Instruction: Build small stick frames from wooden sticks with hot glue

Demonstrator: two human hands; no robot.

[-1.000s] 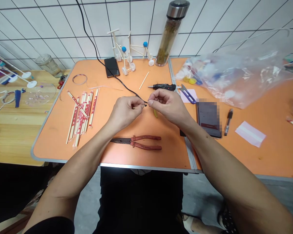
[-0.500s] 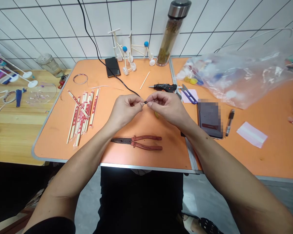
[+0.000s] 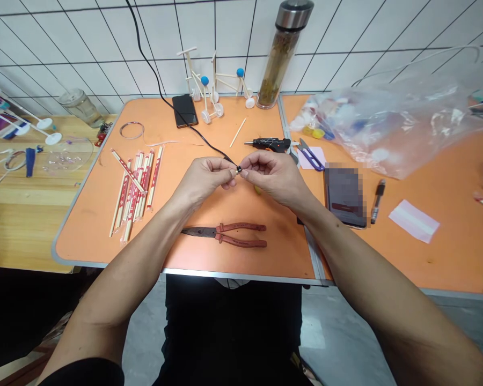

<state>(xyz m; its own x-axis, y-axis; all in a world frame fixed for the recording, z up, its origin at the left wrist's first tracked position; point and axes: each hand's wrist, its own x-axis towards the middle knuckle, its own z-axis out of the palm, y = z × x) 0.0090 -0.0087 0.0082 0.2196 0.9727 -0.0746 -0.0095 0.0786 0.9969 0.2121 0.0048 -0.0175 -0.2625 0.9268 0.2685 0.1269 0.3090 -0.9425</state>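
Note:
My left hand [image 3: 213,177] and my right hand [image 3: 269,174] meet above the orange table, thumbs and fingertips pinched together. Between them is a small black piece [image 3: 239,169] with a pale end, too small to name. The black cable [image 3: 209,143] runs down from the wall and passes out of sight behind the fingers. Below my hands lie red-handled pliers [image 3: 225,234], jaws to the left. Behind my right hand rests a black glue gun [image 3: 269,143], its lower part hidden. A bit of something yellow [image 3: 258,190] shows under that hand.
Wrapped chopsticks [image 3: 134,190] lie at left. At the back stand stick models [image 3: 215,91] with white wheels, a phone [image 3: 185,111] and a tall bottle [image 3: 282,59]. To the right are blue-handled snips [image 3: 312,155], a dark tablet-like device [image 3: 342,198], a pen [image 3: 378,201] and a plastic bag [image 3: 394,123].
The small black piece has turned a little between my fingertips, and more of it shows. My left fingers have shifted slightly. The objects on the table stay in place.

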